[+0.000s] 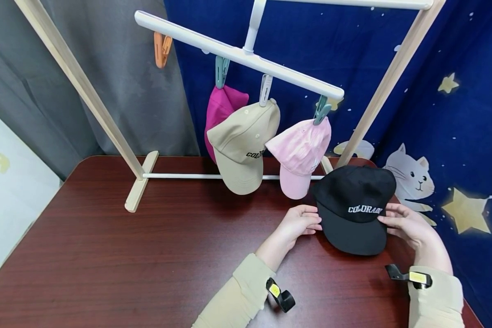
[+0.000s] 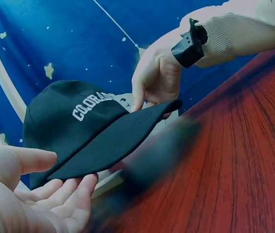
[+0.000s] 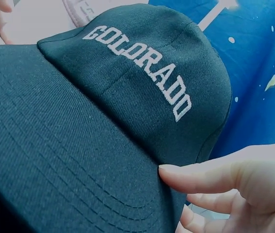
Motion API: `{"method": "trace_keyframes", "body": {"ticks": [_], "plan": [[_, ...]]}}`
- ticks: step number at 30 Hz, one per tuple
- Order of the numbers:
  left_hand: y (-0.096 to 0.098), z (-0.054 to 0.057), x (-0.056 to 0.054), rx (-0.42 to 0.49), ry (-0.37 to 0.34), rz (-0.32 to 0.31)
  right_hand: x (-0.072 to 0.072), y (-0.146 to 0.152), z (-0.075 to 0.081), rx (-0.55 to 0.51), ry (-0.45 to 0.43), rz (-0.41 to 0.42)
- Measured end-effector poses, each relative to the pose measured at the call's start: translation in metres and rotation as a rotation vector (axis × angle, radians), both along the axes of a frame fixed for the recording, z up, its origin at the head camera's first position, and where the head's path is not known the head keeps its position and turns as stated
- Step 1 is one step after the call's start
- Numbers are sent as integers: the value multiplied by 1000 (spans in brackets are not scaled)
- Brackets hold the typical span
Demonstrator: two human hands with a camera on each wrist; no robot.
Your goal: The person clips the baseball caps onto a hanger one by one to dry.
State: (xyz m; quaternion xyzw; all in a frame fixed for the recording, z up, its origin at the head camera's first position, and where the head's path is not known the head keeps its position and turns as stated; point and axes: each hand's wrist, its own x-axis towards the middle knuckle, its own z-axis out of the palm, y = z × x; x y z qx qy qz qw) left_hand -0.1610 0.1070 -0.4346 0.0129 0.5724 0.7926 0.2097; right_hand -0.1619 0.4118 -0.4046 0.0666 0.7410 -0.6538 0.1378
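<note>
A black baseball cap (image 1: 354, 198) with white COLORADO lettering is at the right, brim toward me, held above the table. My right hand (image 1: 410, 225) pinches its side where brim meets crown; in the right wrist view the thumb (image 3: 200, 177) lies on top and the fingers are partly hidden behind. At the cap's other side is my left hand (image 1: 297, 225). Its fingers (image 2: 72, 194) are fairly straight at the brim's edge, the thumb apart from them. Nearest the cap hangs a pink cap (image 1: 301, 148), clipped by a green clothespin (image 1: 321, 110).
A tilted white bar (image 1: 238, 54) hangs from a wooden stand (image 1: 377, 86). A beige cap (image 1: 243, 141) under a white clothespin (image 1: 265, 90) and a magenta cap (image 1: 221, 109) under a green clip (image 1: 221, 72) hang there. An orange clothespin (image 1: 162, 50) hangs at left, above the brown table (image 1: 119, 259).
</note>
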Motion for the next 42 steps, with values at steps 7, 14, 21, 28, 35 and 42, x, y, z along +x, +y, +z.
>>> {"method": "trace_keyframes", "body": {"ticks": [7, 14, 21, 28, 35, 42], "plan": [[-3, 5, -1, 9, 40, 40, 2, -5, 8, 1, 10, -13], [-4, 13, 2, 17, 55, 80, 4, -10, 17, -2, 42, 1], [-7, 19, 2, 10, 61, 114, 5, -13, 20, -22, 79, 17], [-10, 22, 0, -32, 81, 120, 7, -16, 24, -23, 112, 14], [-10, 24, 0, -47, 99, 144, 8, -19, 26, -36, 126, 21], [-13, 30, 1, -58, 141, 147, 9, -22, 30, -54, 147, 32]]}}
